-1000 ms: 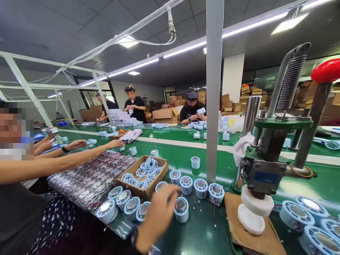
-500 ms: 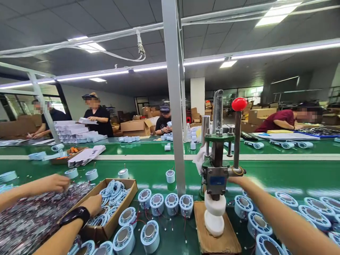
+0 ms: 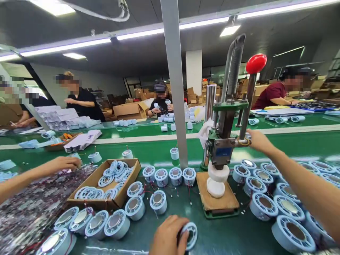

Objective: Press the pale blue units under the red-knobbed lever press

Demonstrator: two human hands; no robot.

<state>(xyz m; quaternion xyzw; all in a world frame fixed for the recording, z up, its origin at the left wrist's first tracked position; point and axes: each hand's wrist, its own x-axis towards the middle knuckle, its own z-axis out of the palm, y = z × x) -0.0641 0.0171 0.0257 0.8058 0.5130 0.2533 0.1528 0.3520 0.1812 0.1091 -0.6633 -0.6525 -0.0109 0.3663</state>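
The box (image 3: 91, 204) with rings (image 3: 122, 174) lies left of the press (image 3: 223, 152), housings (image 3: 175, 174) between.

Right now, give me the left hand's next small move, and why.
Probably lift the blue round part toward the white lower pad: the left hand holds it apart from that pad, whose top shows uncovered, and the right hand is at the press lever.

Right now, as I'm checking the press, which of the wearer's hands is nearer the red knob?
Right. The right hand is at the foot of the lever, below the red knob; the left hand is farther, low and left of it, holding a ring.
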